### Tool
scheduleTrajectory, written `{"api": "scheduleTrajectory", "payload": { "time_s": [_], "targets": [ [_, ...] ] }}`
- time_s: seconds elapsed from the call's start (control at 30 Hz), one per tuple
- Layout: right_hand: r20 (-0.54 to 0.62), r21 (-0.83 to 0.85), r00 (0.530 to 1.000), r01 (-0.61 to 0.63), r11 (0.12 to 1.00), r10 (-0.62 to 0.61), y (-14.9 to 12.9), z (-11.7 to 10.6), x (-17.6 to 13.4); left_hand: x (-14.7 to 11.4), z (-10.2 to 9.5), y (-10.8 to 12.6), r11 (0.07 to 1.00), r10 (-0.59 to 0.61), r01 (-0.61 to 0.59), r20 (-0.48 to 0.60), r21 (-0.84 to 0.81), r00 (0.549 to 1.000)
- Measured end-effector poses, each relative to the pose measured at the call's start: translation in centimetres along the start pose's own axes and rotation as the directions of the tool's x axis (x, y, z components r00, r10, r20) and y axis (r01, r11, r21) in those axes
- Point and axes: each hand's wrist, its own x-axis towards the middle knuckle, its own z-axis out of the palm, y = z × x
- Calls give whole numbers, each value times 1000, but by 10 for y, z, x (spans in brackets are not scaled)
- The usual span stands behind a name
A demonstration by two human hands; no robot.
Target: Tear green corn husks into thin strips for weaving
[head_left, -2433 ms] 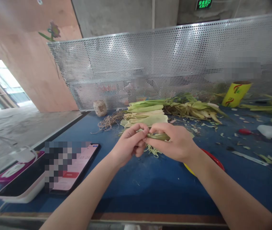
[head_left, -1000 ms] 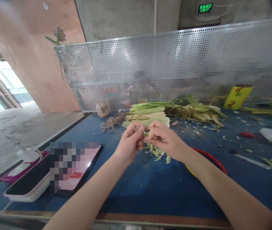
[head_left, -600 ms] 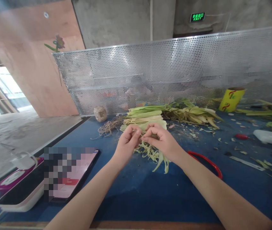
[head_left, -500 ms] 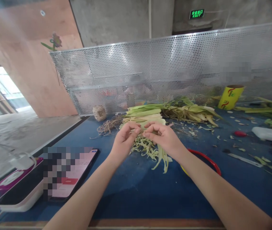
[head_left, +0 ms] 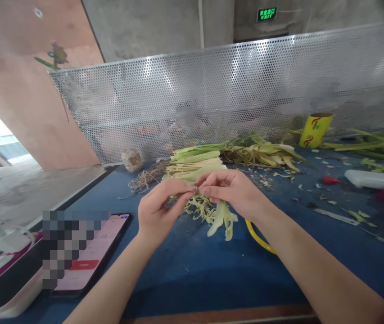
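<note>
My left hand and my right hand meet over the table, fingertips pinched close together. A tiny brownish thing shows between them, too small to name. Below my right hand hangs or lies a pale green leaf strip; whether it is held I cannot tell. Under the fingers is a heap of thin, curly, pale green shreds. Just beyond sits a stack of flat, pale green and cream leaf strips, partly covered by my hands. A tangle of brown twine lies left of the stack.
A phone lies at the left. To the right are a yellow ring partly under my forearm, a blade, a white-handled tool and a yellow roll. A perforated metal screen closes the back.
The view has shifted slightly to the right. My left hand has turned so its back faces me more, and my fingertips have come closer together. The right hand stays pinched.
</note>
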Motion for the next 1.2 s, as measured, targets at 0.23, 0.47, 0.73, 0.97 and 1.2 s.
{"api": "scheduleTrajectory", "payload": {
  "time_s": [0.23,0.47,0.73,0.97,1.2],
  "targets": [
    [140,-167,988,-43,985,67,-1,-8,-1,5,-1,3,972,-136,170,197,-165,971],
    [278,-288,938,-123,950,205,0,-16,-2,9,-7,-4,996,66,-36,400,-83,914],
    [331,-354,904,-148,924,271,-1,-19,-2,9,-5,-1,977,192,-213,405,6,894],
    [323,-412,899,-148,899,296,-2,-20,-3,11,-4,1,933,291,-349,389,84,874],
    [224,-373,941,-155,915,252,-10,-18,-4,10,-5,-2,879,350,-416,276,236,895]
  ]
}}
